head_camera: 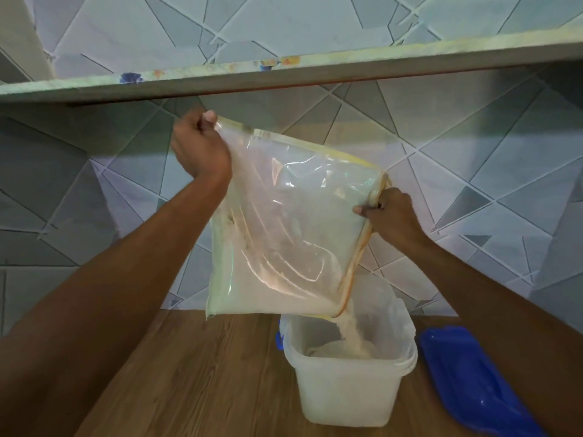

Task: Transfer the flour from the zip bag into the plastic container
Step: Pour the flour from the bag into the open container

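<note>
1. Above the wooden surface (195, 373), the zip bag (290, 222) hangs tilted, its open mouth at the lower right corner, right over the plastic container (347, 392).
2. Flour (348, 337) streams from that corner into a small heap in the container; most of it sits along the bag's lower edge.
3. Left hand (198, 146) pinches the raised upper corner; right hand (394, 212) grips the zip edge beside the mouth.
4. Judgement: the film is soft and slick, and the load looks heavy and shifting, so corners and the stiffer zip strip give the surest hold.
5. Blue lid (467, 380) lies just right of the container.
</note>
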The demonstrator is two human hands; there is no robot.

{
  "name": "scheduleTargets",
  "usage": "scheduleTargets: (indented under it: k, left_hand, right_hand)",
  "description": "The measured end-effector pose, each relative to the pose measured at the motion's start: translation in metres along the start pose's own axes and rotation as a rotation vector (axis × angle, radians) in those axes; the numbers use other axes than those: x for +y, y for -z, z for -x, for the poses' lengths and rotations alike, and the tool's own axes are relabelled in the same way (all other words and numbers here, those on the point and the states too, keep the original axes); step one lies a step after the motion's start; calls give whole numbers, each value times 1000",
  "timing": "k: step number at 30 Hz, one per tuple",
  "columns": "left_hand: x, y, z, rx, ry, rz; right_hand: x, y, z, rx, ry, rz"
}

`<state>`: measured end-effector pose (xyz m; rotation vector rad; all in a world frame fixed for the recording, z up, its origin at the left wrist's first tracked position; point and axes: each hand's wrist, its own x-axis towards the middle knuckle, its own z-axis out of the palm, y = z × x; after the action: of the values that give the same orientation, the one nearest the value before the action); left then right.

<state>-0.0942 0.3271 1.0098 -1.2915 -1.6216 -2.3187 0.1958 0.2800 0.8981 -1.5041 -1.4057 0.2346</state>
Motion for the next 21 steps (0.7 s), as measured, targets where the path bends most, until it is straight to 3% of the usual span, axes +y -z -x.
scheduleTargets:
  k: [11,14,17,21]
  left_hand:
    - [9,-1,-3,-18,-1,24]
    - [12,-2,-5,-44,-20,51]
    - [10,-2,-5,-53,-29,62]
    - [10,0,-5,-48,-50,75]
  right_hand:
    - [-3,7,1,-37,15,-35]
    - [1,3,1,22,13,-45]
    - [3,1,2,-43,-4,-47]
    - [4,0,1,43,33,-43]
